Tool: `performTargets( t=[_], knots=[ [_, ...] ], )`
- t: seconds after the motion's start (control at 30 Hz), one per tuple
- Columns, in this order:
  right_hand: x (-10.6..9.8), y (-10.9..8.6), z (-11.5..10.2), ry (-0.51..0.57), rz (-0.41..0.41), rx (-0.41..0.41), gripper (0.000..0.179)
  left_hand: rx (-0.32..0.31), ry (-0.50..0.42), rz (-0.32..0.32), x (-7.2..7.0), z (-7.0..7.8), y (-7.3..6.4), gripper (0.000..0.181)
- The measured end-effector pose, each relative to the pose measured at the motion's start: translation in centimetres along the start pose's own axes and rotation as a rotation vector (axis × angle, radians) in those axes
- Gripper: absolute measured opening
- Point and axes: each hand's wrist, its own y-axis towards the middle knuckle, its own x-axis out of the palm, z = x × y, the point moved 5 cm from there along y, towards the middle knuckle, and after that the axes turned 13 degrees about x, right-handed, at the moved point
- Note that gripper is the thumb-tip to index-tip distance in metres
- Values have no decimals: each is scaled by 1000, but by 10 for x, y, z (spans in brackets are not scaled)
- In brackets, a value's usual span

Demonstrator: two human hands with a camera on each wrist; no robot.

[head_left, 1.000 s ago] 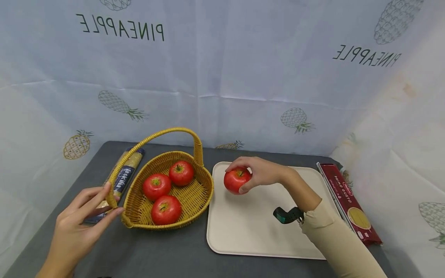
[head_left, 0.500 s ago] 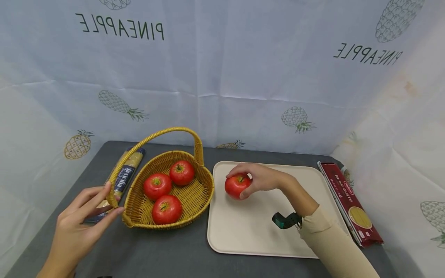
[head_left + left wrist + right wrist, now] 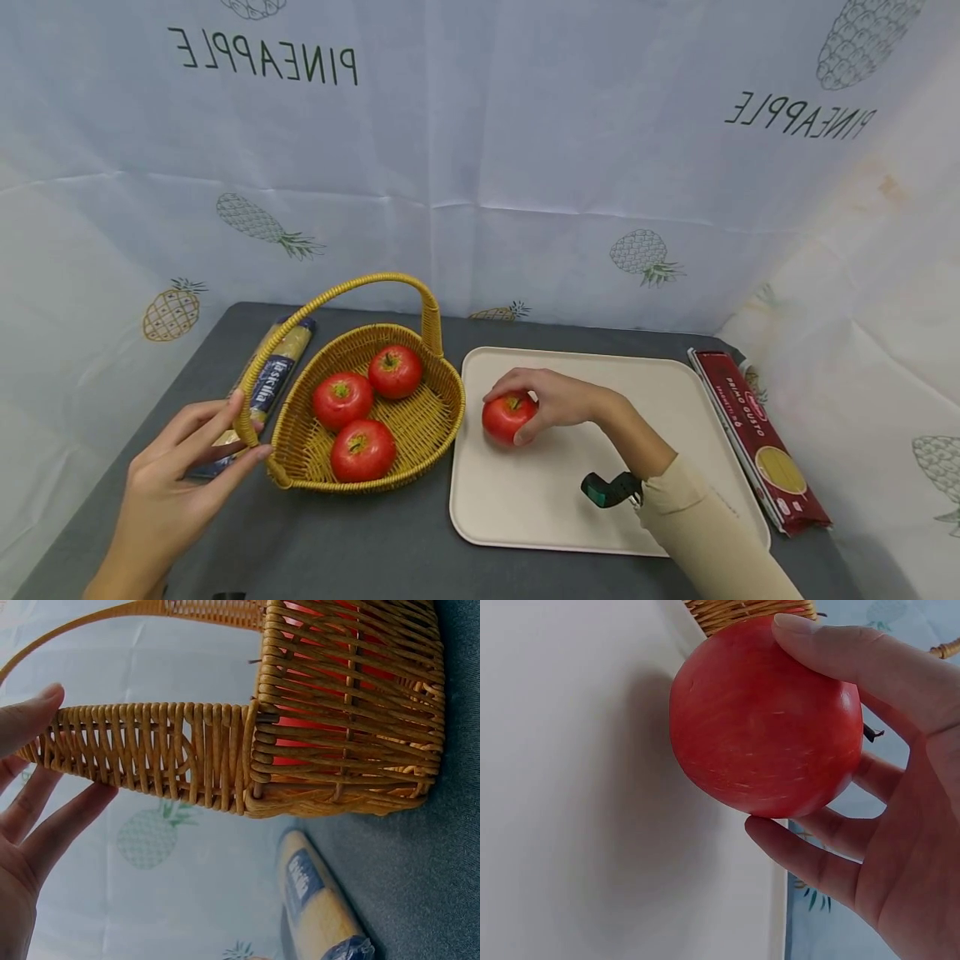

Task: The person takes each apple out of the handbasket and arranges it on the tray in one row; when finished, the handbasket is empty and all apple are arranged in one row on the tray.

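My right hand [image 3: 561,400] holds a red apple [image 3: 501,419] between thumb and fingers over the left part of a cream tray [image 3: 577,508]. In the right wrist view the apple [image 3: 757,727] casts a soft shadow on the tray and looks slightly raised, its stem towards my palm. At the left, my left hand [image 3: 168,483] pinches the handle [image 3: 360,284] of a yellow wicker basket [image 3: 420,421]. Three red apples lie inside it, one of them an apple [image 3: 363,451] at the front. The left wrist view shows my thumb and fingers on either side of the handle [image 3: 150,750].
A spaghetti pack [image 3: 276,375] in yellow and blue lies behind the basket's left side. Right of the tray is a dark red spaghetti pack [image 3: 757,433]. A pineapple-print cloth [image 3: 525,150] hangs behind the grey table [image 3: 337,542].
My right hand has moved the apple a little lower and nearer to me over the tray. The left hand and the basket have stayed in place.
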Motion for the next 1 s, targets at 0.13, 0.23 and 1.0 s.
performTargets(
  t=[0.13, 0.23, 1.0],
  knots=[
    [5, 2, 4, 1, -11, 31, 59, 3, -2, 2, 0, 0, 0, 71],
    [8, 2, 5, 4, -13, 54, 59, -5, 8, -6, 0, -2, -1, 71],
    [8, 11, 11, 31, -37, 106, 63, -27, 20, -17, -1, -6, -3, 73]
  ],
)
